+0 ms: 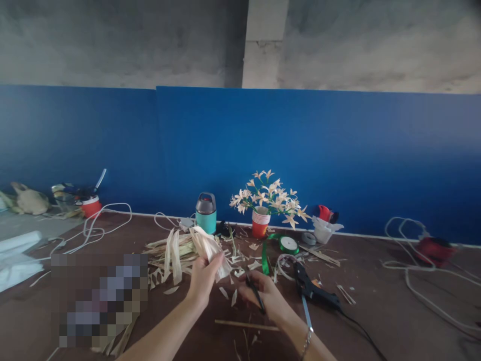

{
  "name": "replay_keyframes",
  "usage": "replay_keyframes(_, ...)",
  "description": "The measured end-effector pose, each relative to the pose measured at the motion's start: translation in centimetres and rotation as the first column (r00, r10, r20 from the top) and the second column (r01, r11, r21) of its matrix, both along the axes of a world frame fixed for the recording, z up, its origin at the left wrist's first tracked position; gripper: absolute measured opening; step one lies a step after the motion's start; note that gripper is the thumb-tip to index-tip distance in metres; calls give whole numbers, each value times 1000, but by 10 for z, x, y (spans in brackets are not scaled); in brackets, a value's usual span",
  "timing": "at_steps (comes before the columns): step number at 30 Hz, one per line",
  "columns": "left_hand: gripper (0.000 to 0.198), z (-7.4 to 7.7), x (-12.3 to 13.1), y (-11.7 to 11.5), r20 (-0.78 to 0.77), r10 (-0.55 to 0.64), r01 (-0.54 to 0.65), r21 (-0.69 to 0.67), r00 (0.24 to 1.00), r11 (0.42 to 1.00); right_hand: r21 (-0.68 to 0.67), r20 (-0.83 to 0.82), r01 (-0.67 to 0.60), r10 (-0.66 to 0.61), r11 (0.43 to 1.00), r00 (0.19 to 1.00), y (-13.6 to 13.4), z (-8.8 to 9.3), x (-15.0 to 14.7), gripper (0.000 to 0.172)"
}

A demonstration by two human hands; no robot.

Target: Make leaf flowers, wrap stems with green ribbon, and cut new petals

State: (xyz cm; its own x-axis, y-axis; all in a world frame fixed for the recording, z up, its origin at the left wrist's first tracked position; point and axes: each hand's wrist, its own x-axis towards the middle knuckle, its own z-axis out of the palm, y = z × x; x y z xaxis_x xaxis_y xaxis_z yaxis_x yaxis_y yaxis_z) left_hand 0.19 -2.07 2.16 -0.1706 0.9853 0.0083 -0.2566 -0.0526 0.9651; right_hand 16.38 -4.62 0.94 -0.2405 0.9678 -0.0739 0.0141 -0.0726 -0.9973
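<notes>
My left hand (203,281) is closed on a pale strip of dried husk (211,246), thumb on top, above the brown table. To its right, my right hand (265,296) has its fingers wrapped round a dark tool (255,292) that looks like scissors; its tips are unclear. Small pale cut pieces (234,297) lie scattered between and around the hands. A heap of long dried husks (175,253) rests left of and behind my left hand. One thin stick (246,325) lies in front of my right hand.
Pale flowers (278,195) stand in red and white cups (260,224) at the back, beside a teal flask (206,220). Green ribbon (288,244) and a black glue gun (315,291) with a cord are on the right. White cables (88,230) loop on the left, beyond a blurred patch.
</notes>
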Motion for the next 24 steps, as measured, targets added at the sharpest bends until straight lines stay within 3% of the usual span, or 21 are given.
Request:
replay_keyframes(6,38,-3,-6,4,-4,127,-126,45,992,991,-101,64,-180,187,978,980,-9,0,-5,51)
replay_keyframes(11,38,-1,-4,0,-45,186,-183,61,982,981,-88,34,-210,214,974,976,-11,-4,-7,54)
replay_keyframes(18,36,-5,-2,0,-122,181,-170,94,976,981,-86,1,-204,205,975,979,-10,-7,-6,50)
replay_keyframes(24,36,-3,-2,-1,-116,188,-177,98,975,979,-105,77,-178,186,979,980,-11,-3,-8,51)
